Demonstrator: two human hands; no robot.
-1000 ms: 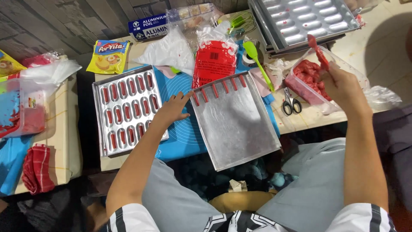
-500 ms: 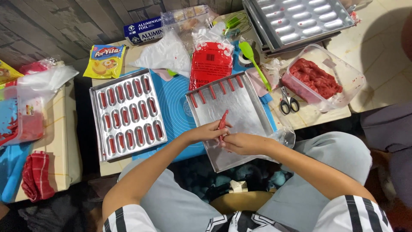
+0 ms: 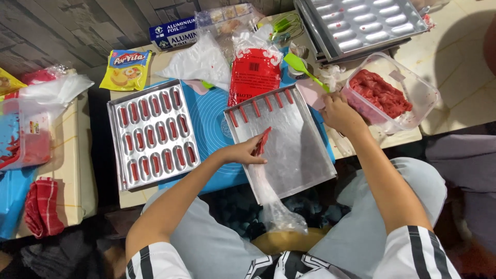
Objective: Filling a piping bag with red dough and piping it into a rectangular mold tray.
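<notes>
Red and soft, the dough strip [image 3: 263, 142] pinched in the left hand [image 3: 242, 153] looks light, limp and probably sticky; it is best held by one end, gently, so it neither stretches nor tears. It hangs over the flat metal tray [image 3: 297, 155], below a row of like strips [image 3: 261, 106] along the far edge. The right hand [image 3: 338, 112] rests at the rim of the clear tub of red dough [image 3: 385, 93], its fingers curled, though whether they grip anything I cannot tell.
</notes>
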